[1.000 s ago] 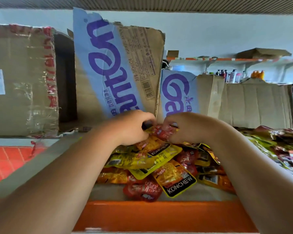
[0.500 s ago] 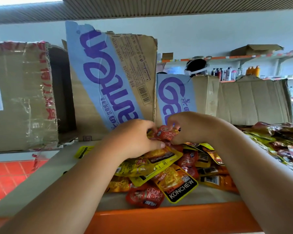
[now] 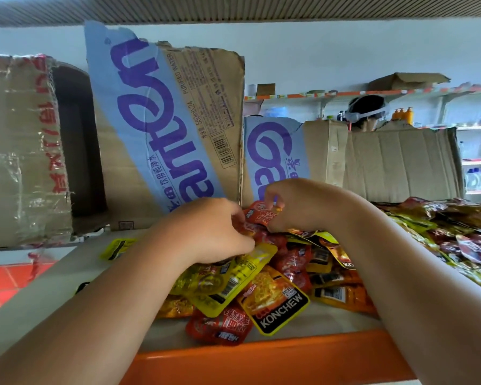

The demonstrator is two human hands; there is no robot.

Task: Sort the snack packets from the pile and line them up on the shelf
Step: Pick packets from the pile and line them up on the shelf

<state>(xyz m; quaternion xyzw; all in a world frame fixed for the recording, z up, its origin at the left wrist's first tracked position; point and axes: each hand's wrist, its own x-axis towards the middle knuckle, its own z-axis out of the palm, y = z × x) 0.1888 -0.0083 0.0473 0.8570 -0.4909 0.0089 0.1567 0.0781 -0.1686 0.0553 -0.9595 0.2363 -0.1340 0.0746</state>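
A pile of snack packets (image 3: pixel 278 284), yellow, orange and red, lies on the shelf (image 3: pixel 261 357) with its orange front edge. My right hand (image 3: pixel 297 204) pinches a small red packet (image 3: pixel 258 212) at the back of the pile, lifted upright. My left hand (image 3: pixel 208 232) has curled fingers gripping the red packets just beside and below it, over a yellow packet (image 3: pixel 233 276). A lone yellow packet (image 3: pixel 117 247) lies left of the pile.
Torn cardboard boxes (image 3: pixel 164 129) with blue and purple print stand behind the pile. A taped box (image 3: pixel 20 151) stands at left. More packets (image 3: pixel 461 234) are heaped at right. Another person's head (image 3: pixel 367 109) shows behind the boxes, with far shelves of bottles.
The view has tilted and shifted. My right hand has raised the red packet a little at the back of the pile, and my left hand has stayed close beside it.
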